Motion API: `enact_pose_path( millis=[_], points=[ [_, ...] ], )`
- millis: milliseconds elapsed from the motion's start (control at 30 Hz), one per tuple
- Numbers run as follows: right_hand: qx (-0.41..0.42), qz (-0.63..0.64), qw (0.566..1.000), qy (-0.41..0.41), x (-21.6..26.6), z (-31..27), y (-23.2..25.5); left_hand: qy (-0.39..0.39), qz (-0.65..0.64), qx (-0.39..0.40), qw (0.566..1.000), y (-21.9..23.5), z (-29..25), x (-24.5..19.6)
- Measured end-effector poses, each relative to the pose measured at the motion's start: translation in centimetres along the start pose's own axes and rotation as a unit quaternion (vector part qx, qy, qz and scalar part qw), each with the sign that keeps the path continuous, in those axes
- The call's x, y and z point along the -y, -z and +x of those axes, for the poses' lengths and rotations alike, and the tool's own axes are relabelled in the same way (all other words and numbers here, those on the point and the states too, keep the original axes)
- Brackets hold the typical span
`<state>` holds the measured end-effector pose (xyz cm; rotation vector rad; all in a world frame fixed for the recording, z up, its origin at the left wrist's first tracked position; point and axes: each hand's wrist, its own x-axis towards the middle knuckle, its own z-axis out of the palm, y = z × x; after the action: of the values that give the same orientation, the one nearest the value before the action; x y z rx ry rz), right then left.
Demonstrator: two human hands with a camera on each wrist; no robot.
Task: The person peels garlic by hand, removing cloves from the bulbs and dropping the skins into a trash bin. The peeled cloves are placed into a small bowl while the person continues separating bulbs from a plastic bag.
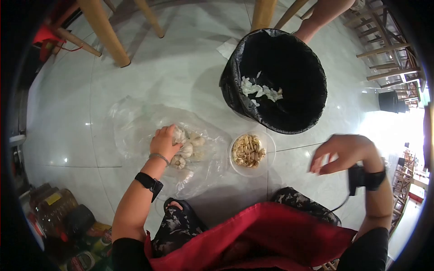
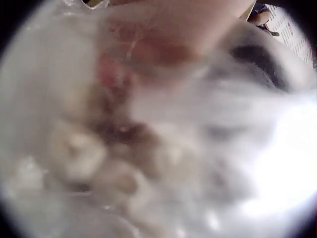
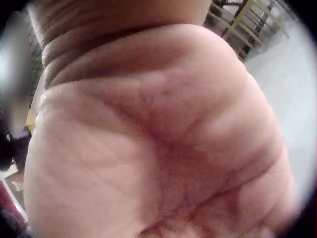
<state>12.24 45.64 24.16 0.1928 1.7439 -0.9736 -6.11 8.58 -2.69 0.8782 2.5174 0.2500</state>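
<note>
Several garlic bulbs [image 1: 186, 150] lie on a clear plastic bag [image 1: 131, 126] spread on the tiled floor. My left hand [image 1: 165, 141] reaches into the pile, its fingers curled over a bulb [image 1: 180, 134]. The left wrist view is a blur of pale bulbs [image 2: 79, 148] under the hand. My right hand [image 1: 343, 153] hovers above the floor to the right, fingers loosely spread and holding nothing. The right wrist view is filled by that hand's palm [image 3: 158, 139]. A clear bowl [image 1: 267, 141] of peeled garlic cloves [image 1: 247, 150] sits between the hands.
A black-lined bin [image 1: 316, 86] holding garlic skins [image 1: 262, 90] stands behind the bowl. Wooden chair legs [image 1: 106, 31] rise at the back. Bottles and jars [image 1: 58, 212] crowd the lower left. A red apron [image 1: 271, 235] covers my lap.
</note>
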Motion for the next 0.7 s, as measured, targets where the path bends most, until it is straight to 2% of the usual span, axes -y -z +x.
enact_pose_path(
  millis=[67,133,167,200,233,267,300,333,367,433,467,500,533,567,600,633,667,700],
  points=[
    [-0.074,-0.005,0.995,0.061,-2.3,-6.0,2.2,-0.001,-0.032,0.011,0.999,0.5,0.1,0.4],
    [-0.115,-0.079,0.989,0.057,-4.3,-12.4,4.3,0.017,-0.1,0.016,0.995,1.4,-0.3,0.4],
    [-0.201,-0.049,0.977,-0.045,-4.6,-15.3,4.0,-0.009,-0.093,-0.048,0.994,1.8,-0.6,0.2],
    [-0.284,-0.017,0.947,-0.151,-5.2,-17.9,3.1,-0.003,-0.142,-0.065,0.988,2.3,-1.0,0.1],
    [-0.369,-0.155,0.891,-0.215,-7.1,-20.4,1.6,0.004,-0.19,-0.082,0.978,3.0,-1.3,0.2],
    [-0.404,-0.259,0.824,-0.302,-7.4,-22.4,0.7,0.011,-0.239,-0.098,0.966,3.7,-1.5,0.2],
    [-0.373,-0.386,0.738,-0.409,-7.3,-23.1,0.7,0.009,-0.254,-0.107,0.961,4.4,-1.6,0.2],
    [-0.322,-0.476,0.67,-0.47,-7.7,-22.7,0.7,0.008,-0.267,-0.117,0.956,5.3,-1.7,0.3],
    [-0.306,-0.514,0.65,-0.468,-8.8,-21.3,0.6,0.006,-0.279,-0.128,0.952,6.2,-1.9,0.1],
    [-0.373,-0.463,0.751,-0.287,-13.0,-15.6,-0.2,0.01,-0.375,-0.108,0.921,7.7,-2.3,-0.6],
    [-0.4,-0.431,0.786,-0.188,-14.5,-12.5,-0.5,0.011,-0.421,-0.097,0.902,8.7,-2.5,-0.9],
    [-0.398,-0.351,0.838,-0.131,-13.8,-8.5,-2.5,0.0,-0.451,-0.094,0.888,9.8,-2.9,-2.1],
    [-0.362,-0.288,0.879,-0.111,-14.3,-4.5,-4.4,0.0,-0.467,-0.082,0.881,10.9,-3.1,-2.6],
    [-0.269,-0.235,0.924,-0.134,-13.5,-1.0,-5.4,-0.001,-0.481,-0.072,0.874,11.9,-3.1,-3.0],
    [-0.227,-0.15,0.957,-0.103,-13.7,2.0,-6.5,0.002,-0.496,-0.06,0.866,13.0,-3.6,-3.4],
    [-0.201,-0.117,0.966,-0.114,-13.2,5.0,-7.0,0.034,-0.493,-0.026,0.869,14.7,-3.8,-4.1],
    [-0.174,-0.08,0.973,-0.125,-13.1,7.8,-7.5,0.025,-0.508,-0.038,0.86,15.8,-3.9,-4.6],
    [-0.206,-0.088,0.969,-0.106,-14.6,10.4,-8.1,0.015,-0.521,-0.049,0.852,16.7,-3.8,-5.1]
  ],
)
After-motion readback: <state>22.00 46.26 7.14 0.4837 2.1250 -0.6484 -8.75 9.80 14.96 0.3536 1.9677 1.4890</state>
